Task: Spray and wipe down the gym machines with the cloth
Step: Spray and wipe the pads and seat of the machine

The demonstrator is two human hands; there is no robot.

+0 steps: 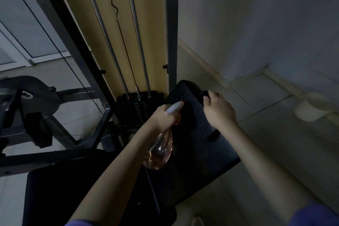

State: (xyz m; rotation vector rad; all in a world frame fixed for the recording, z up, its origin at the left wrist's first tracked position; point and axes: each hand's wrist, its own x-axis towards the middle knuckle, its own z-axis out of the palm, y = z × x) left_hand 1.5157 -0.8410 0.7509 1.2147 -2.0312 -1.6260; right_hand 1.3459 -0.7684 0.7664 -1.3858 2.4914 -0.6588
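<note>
Work looks barely begun: left hand [166, 117] grips the spray bottle [159, 152] over the black pad [201, 152], right hand [219, 110] clutches the cloth [205, 94] at its far end.

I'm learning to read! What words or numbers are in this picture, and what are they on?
Weight stack: rows of small pale numbers, too small and blurred to read.
Spray bottle: no label shows.
Nothing else in the picture carries any text.
</note>
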